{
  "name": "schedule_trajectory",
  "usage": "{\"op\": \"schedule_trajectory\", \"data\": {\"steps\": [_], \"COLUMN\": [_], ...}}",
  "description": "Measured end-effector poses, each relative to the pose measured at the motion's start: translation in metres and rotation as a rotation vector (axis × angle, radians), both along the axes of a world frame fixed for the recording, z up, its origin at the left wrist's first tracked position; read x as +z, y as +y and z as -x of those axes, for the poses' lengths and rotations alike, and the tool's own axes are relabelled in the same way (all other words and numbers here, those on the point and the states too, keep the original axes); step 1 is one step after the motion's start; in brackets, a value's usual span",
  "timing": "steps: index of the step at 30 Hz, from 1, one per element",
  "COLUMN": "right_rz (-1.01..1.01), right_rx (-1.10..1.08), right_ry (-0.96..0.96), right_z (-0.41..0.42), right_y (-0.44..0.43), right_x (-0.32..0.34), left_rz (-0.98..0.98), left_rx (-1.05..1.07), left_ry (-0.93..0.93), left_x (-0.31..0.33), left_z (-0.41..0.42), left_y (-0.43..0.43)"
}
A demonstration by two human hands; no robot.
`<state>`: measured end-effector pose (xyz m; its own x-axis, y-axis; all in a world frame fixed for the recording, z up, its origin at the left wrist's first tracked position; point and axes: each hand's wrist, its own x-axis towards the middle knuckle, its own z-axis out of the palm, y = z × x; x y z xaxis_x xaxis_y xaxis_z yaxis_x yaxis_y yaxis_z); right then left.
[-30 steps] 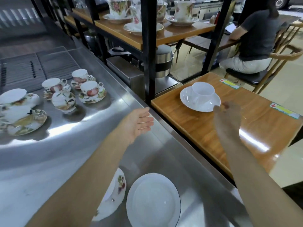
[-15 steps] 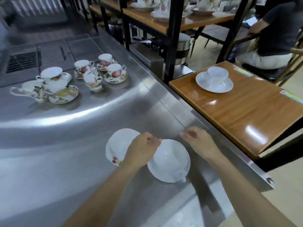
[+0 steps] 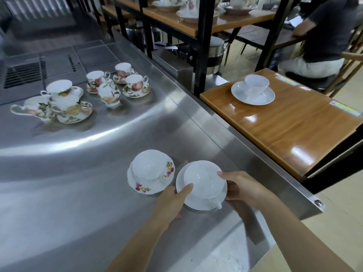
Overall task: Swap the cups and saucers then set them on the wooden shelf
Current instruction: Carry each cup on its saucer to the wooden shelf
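Nearest: left hand (image 3: 172,199) and right hand (image 3: 242,190) clasped on opposite edges of the dark-rimmed saucer (image 3: 200,201), thumbs resting against the plain white cup (image 3: 204,182) seated on it; cup handle turned toward the viewer. Whether lifted or resting on the surface, not discernible. Positioned close to the near right corner of the steel counter (image 3: 98,154), near its right edge.

Touching or narrowly overlapping on the left: floral-edged saucer (image 3: 149,186) carrying a second white cup (image 3: 148,166). Broad bare steel to the left of and beyond this pair.

Farther, right: wooden shelf (image 3: 284,124), butted against the counter's right edge and sitting lower than it. White cup (image 3: 256,85) on white saucer (image 3: 253,94) near its far left corner; remainder of the board open, apart from label strips (image 3: 345,107) along the right edge.

Farther, left: cluster of fruit-patterned cups and saucers (image 3: 125,83) grouped with a small jug (image 3: 109,94) and larger patterned pieces (image 3: 64,105), well apart from the held set. Grilled panels (image 3: 25,73) behind.

Farthest: black upright post (image 3: 202,46) at the shelf's far left corner, supporting an upper wooden tier (image 3: 225,20) laden with more china. Seated person (image 3: 322,42) on a chair at far right.
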<state>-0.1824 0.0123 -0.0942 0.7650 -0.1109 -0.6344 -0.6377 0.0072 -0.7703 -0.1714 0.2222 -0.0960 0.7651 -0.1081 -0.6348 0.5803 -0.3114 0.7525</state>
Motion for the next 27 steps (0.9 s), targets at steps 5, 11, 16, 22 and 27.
{"op": "schedule_trajectory", "data": {"steps": [5,11,16,22,27], "right_rz": [-0.016,0.023,0.030,0.002,-0.034], "right_rx": [-0.083,-0.163,-0.300,-0.593,-0.885], "right_ry": [-0.058,-0.206,-0.299,-0.356,-0.298], "right_z": [0.008,0.015,0.014,0.003,-0.009], "right_y": [0.009,0.003,-0.014,-0.047,-0.075], "right_x": [0.008,0.040,0.084,0.111,0.104], "left_rz": [0.191,0.233,0.278,0.271,0.273], "left_rx": [0.226,0.240,0.158,-0.024,-0.145], "left_ry": [-0.025,-0.191,-0.278,-0.295,-0.248], "left_x": [0.001,0.045,0.091,0.118,0.113], "left_z": [0.007,0.000,-0.021,-0.073,-0.109], "left_y": [-0.009,-0.021,-0.046,-0.109,-0.171]}}
